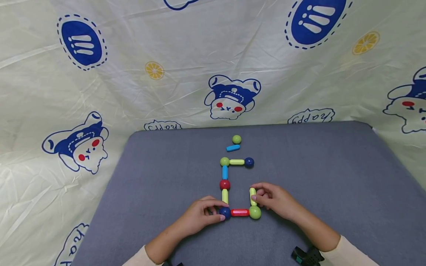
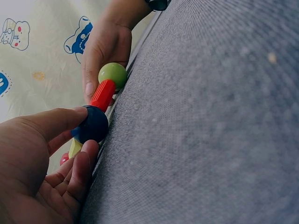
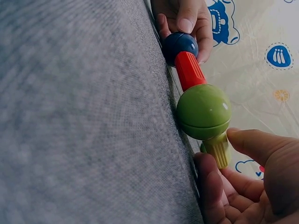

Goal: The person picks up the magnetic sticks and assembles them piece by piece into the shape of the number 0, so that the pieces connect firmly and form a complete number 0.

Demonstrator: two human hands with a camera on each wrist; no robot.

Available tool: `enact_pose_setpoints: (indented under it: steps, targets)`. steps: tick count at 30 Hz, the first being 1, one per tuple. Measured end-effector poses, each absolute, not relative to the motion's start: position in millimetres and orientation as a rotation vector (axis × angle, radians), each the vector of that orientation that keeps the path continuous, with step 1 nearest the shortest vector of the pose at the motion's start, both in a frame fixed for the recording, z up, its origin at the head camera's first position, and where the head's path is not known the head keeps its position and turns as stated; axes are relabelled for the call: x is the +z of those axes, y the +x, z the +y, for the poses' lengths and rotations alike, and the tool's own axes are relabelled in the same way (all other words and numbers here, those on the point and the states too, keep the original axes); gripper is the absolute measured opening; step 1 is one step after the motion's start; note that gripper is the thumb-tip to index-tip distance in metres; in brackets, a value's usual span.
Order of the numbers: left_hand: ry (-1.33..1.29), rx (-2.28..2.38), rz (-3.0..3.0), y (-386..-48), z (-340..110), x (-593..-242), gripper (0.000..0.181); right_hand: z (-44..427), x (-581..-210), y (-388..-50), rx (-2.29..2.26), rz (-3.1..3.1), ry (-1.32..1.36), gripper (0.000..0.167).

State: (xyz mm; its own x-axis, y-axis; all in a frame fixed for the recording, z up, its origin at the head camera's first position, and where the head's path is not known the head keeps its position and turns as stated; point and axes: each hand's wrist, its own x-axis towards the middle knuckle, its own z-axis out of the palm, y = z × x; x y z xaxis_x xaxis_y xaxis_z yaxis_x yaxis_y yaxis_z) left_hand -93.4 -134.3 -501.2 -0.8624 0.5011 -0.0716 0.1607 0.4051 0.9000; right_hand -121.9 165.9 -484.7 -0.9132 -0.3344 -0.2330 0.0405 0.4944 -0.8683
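A chain of balls and short rods lies on the grey table. My left hand [image 1: 204, 215] pinches the dark blue ball [image 2: 91, 125] at its near left corner. From that ball a red rod [image 1: 240, 212] runs right to a green ball [image 3: 204, 112]. My right hand [image 1: 277, 199] pinches a yellow rod [image 1: 253, 196] that stands out from the green ball, away from me. Up the left side run another yellow rod [image 1: 225, 196], a red ball [image 1: 225, 184], a blue rod [image 1: 225, 172] and a green ball [image 1: 225, 161]. There a yellow rod [image 1: 237, 162] leads right to a dark blue ball [image 1: 249, 162].
Beyond the chain, a loose blue rod [image 1: 233, 148] and a green ball [image 1: 236, 139] lie near the far edge of the grey table [image 1: 159, 166]. A printed white sheet [image 1: 186, 48] hangs behind it. A black strap device [image 1: 307, 255] sits by the right wrist.
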Motion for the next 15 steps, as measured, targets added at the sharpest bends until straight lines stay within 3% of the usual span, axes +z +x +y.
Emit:
enact_pose_setpoints:
  steps: [15]
  targets:
    - [0.567, 1.432, 2.344, -93.0, -134.1, -500.9, 0.028, 167.0, -484.6, -121.4, -1.433, 2.360, -0.257, 0.043]
